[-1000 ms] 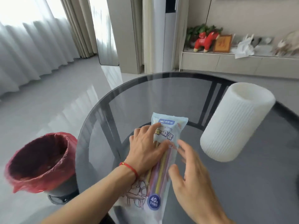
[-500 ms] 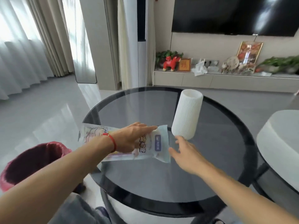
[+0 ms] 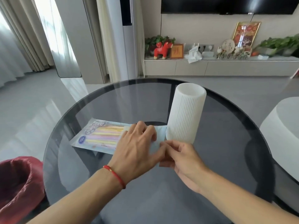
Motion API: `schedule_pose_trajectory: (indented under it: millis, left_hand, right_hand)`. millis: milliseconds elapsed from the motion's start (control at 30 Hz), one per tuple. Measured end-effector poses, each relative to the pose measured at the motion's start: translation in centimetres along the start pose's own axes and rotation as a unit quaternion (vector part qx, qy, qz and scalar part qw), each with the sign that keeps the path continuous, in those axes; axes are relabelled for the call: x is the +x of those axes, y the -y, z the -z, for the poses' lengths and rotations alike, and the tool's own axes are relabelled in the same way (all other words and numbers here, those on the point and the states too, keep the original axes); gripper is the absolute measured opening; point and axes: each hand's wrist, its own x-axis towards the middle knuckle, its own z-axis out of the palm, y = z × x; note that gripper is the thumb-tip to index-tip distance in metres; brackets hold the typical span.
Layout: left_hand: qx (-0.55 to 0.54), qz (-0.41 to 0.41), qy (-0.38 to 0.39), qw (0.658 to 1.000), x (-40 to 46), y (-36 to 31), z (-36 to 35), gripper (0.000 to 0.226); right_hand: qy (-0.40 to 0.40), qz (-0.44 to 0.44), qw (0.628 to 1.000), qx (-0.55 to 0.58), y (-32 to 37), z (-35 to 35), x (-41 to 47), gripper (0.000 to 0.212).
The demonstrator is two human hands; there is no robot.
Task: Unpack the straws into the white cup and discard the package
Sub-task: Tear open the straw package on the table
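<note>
The pack [image 3: 100, 136] of straws [image 3: 105, 135] lay flat on the glass counter [image 3: 145, 102], with its far end just beside the foot of the white cup [image 3: 186, 115]. The pack looked shut, and the straws were all inside it. So the job was at its first step: getting the pack open.

The left hand [image 3: 137, 146] lay palm down on the pack, fingers spread and a bit bent, pressing it to the counter. It was not closed around the pack. The right hand [image 3: 179, 157] pinched the near corner of the pack's end between thumb and fingertips [image 3: 163, 147]. Both arms reached in from the near side, and the left wrist wore a red string [image 3: 115, 175].

Next, the right hand would probably need to pull that corner up and away while the left hand pressed down hard, so the end could tear open. A big tug could bump the cup. The red bin [image 3: 17, 183] waited down at the left for the empty pack.
</note>
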Motion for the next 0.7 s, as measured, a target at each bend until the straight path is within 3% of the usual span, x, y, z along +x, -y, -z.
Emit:
schedule_pose_trajectory:
  millis: [67,367,700]
  left_hand:
    - [-0.012,0.003,0.020,1.000,0.1,0.5,0.1,0.034]
    - [-0.028,0.023,0.057,0.998,-0.1,1.9,1.1,0.034]
    - [-0.047,0.041,0.027,0.998,0.1,2.3,1.9,0.037]
  right_hand:
    - [0.020,-0.020,0.998,0.047,0.0,-0.1,-0.1,0.030]
    - [0.042,-0.102,0.979,0.171,-0.5,-2.2,0.0,0.022]
    - [0.056,-0.093,0.972,0.208,-0.4,-3.2,0.6,0.031]
